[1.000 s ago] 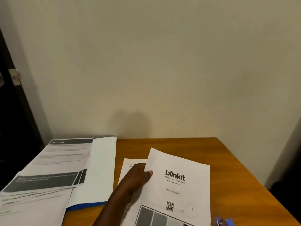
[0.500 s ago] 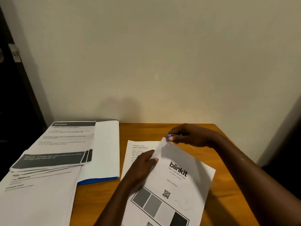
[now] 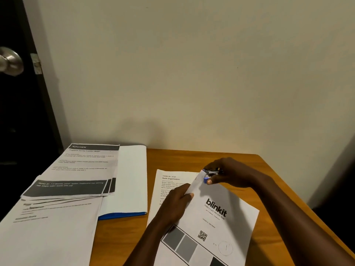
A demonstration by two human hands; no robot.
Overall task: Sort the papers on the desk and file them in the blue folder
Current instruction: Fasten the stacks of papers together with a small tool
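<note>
White blinkit sheet (image 3: 217, 217), corner pinched steady in left hand (image 3: 176, 202), meets stapler (image 3: 210, 174) gripped by right hand (image 3: 230, 173) just beyond.

Right hand (image 3: 230, 173) grips stapler (image 3: 210, 174) at blinkit sheet (image 3: 221, 223) (left hand (image 3: 176, 202) pinches).

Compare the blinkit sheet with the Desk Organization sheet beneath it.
The blinkit sheet lies on top, turned askew; the Desk Organization sheet lies beneath, mostly covered. The blinkit sheet carries a logo, QR code and grey blocks; the Desk Organization sheet shows only text where visible. Both are white printed paper.
</note>
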